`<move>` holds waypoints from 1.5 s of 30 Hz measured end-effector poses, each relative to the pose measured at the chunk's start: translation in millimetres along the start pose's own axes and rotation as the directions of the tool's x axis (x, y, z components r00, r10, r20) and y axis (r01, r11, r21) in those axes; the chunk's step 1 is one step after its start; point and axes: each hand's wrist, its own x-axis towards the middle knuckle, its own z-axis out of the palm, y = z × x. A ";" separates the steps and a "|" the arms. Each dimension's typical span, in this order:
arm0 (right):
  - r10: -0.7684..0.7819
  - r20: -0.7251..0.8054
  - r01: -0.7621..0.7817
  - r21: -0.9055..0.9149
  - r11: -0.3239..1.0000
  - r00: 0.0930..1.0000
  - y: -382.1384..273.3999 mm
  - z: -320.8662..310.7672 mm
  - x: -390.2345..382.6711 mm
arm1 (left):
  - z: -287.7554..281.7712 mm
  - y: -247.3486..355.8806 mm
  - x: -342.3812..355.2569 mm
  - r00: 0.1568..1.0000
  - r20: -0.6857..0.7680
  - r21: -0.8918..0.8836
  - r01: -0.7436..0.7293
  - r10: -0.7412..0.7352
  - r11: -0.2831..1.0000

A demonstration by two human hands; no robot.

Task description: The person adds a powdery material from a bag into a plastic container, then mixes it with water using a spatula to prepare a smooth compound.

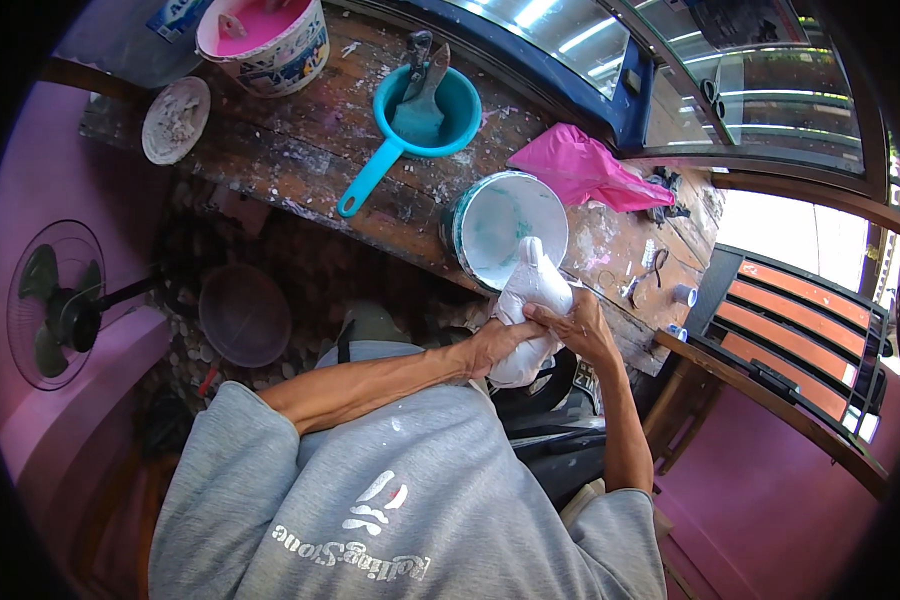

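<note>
Both my hands are closed round a filled white plastic bag (536,292), its narrow end pointing up over the rim of a white bucket (498,215). Lower down on the bag, my left hand (492,346) wraps its left side. My right hand (576,324) grips the right side, its thumb pressed across the front. Teal smears mark the inside of the bucket, which stands at the table's near edge. Just behind it lies a pink bag (585,165), bunched dark at its right end.
On the stained wooden table (300,150), a turquoise dipper (460,110) holds a putty knife (422,112) and another tool. A tub of pink paint (270,45) and a crusted white lid (176,121) sit at left. A fan (70,310) stands left; a slatted bench (795,330) is at right.
</note>
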 end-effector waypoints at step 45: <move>0.010 -0.121 -0.038 -0.233 0.972 0.993 -20.9 7.1 1.8 | 2.6 -7.2 11.8 0.995 0.005 -0.089 0.099 -0.099 0.991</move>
